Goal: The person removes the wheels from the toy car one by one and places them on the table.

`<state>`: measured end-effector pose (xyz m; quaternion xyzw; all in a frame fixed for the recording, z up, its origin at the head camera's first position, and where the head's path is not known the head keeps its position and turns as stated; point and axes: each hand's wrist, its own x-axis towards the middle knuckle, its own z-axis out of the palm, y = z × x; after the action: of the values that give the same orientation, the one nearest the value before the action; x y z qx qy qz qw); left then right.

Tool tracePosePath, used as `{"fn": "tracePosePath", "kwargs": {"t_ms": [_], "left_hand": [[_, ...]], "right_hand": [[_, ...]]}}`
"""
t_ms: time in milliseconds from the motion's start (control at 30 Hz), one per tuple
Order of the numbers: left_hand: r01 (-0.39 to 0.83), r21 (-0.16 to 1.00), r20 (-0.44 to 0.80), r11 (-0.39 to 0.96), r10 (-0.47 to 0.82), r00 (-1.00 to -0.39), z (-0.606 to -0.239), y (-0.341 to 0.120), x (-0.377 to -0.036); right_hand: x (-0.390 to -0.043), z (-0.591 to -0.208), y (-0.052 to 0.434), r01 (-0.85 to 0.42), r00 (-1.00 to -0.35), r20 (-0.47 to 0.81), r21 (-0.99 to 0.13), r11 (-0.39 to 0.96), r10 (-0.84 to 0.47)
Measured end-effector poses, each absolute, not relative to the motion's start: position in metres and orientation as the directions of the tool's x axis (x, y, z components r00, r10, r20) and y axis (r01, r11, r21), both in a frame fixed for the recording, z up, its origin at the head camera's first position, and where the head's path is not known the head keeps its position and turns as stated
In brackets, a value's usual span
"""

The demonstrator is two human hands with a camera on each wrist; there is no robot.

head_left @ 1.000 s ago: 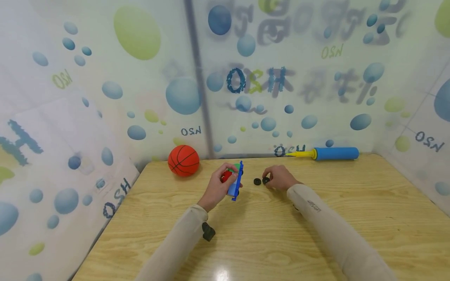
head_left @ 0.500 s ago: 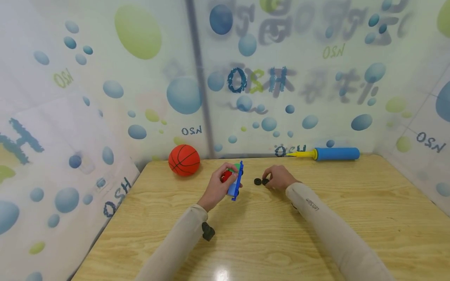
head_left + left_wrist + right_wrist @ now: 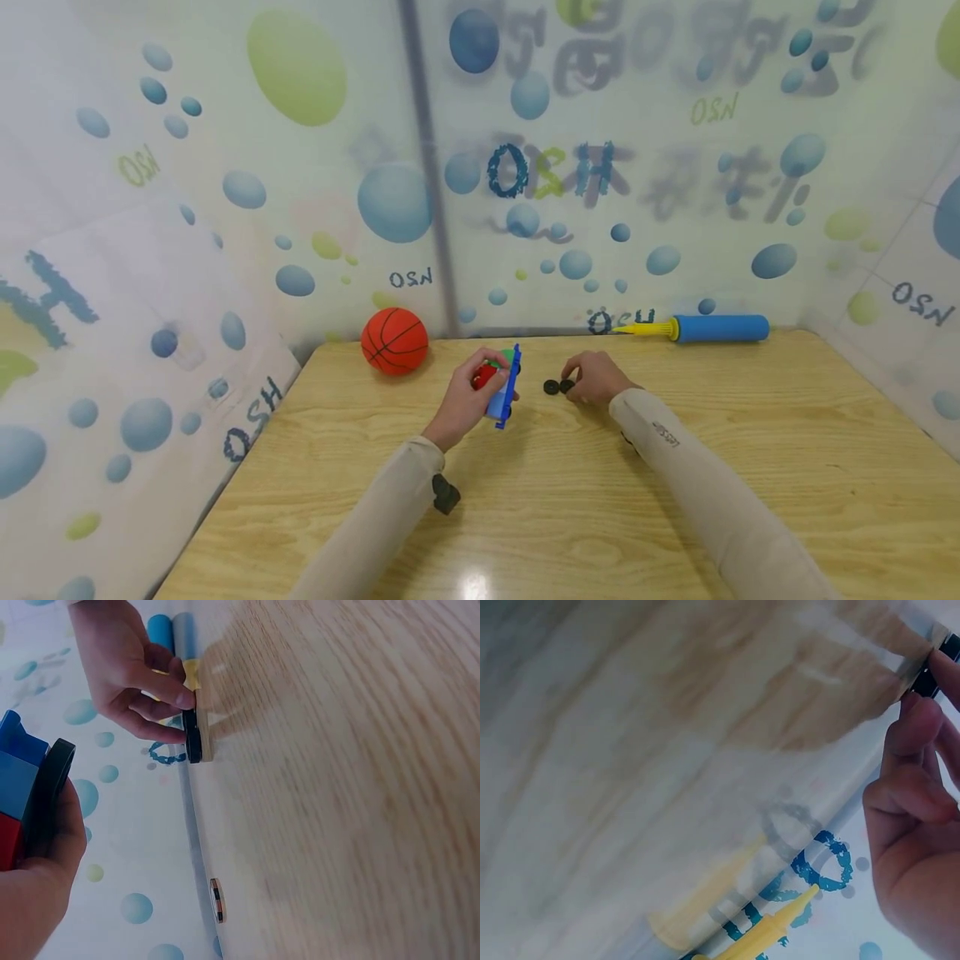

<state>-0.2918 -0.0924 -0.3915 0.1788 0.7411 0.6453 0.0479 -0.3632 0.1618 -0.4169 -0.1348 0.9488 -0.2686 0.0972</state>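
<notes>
The right hand (image 3: pixel 597 380) and the small black wheel (image 3: pixel 567 386) at its fingertips have moved a tiny bit left, nearer to the other black wheel (image 3: pixel 552 387). From my far-away seat I see the two wheels side by side on the table (image 3: pixel 540 500), so close that I can't tell if they touch. The right thumb and finger look bent to pinch that first wheel. The left hand (image 3: pixel 459 407) has hardly moved; its fingers curl round the toy car (image 3: pixel 508 392), gripping it up off the table, tipped on its side. To me, such a small slide means the work has only gone on a little: both loose wheels are still down on the wood.
</notes>
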Motion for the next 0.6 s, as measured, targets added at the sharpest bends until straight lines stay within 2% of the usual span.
{"fn": "tracePosePath", "kwargs": {"t_ms": [100,600], "left_hand": [[0.202,0.974,0.16,0.098,0.327,-0.932,-0.391,-0.092,-0.292],[0.154,0.986,0.128,0.071,0.286,-0.95,-0.392,-0.09,-0.293]], "right_hand": [[-0.361,-0.415,0.162,-0.192,-0.947,-0.117,-0.537,0.822,-0.298],[-0.336,-0.397,0.159,-0.38,-0.905,0.054,-0.549,0.744,-0.422]]}}
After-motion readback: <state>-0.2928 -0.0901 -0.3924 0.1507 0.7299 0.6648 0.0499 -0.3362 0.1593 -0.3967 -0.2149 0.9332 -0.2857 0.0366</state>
